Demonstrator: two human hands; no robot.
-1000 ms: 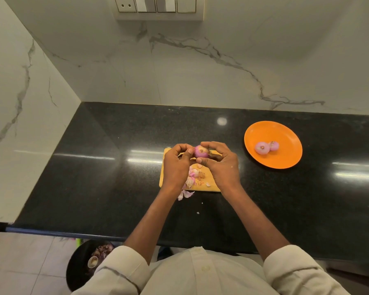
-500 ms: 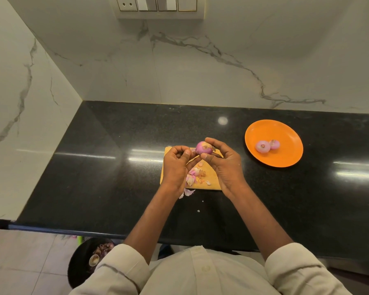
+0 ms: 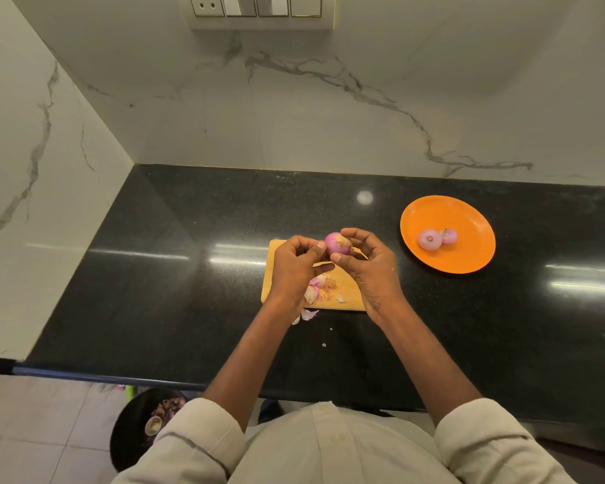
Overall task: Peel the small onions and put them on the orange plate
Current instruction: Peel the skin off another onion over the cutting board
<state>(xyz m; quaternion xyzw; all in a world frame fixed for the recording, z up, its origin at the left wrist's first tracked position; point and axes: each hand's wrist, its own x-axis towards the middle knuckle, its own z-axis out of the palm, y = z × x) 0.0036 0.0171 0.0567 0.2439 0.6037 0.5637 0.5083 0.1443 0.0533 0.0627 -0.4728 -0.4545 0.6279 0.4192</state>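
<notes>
Nearest the camera, two cream sleeves (image 3: 203,445) are showing, rolled up on the forearms, and a dark bin (image 3: 137,427) is sitting on the floor below the counter edge. The black counter (image 3: 154,291) is carrying loose bits of onion peel (image 3: 310,314), lying just short of the left wrist. Beneath both hands a wooden cutting board (image 3: 346,291) is lying flat, with more pink peelings (image 3: 316,286) resting on it under the left palm.

The left hand (image 3: 294,270) is curling its fingers inward, the thumb tip touching the left side of the small onion (image 3: 337,243); whether those fingers are pinching any skin cannot be told. The right hand (image 3: 371,270) is gripping the onion, thumb pressing its near side and curled fingers wrapping over its far side, holding it above the board's far edge, between the two sets of fingertips.

Well to the right of the right hand's fingers, the orange plate (image 3: 468,253) is sitting on the counter, holding two peeled onions (image 3: 430,239) touching each other. Beyond everything, the marble wall (image 3: 294,117) is rising, with a switch panel (image 3: 259,8) at the top.
</notes>
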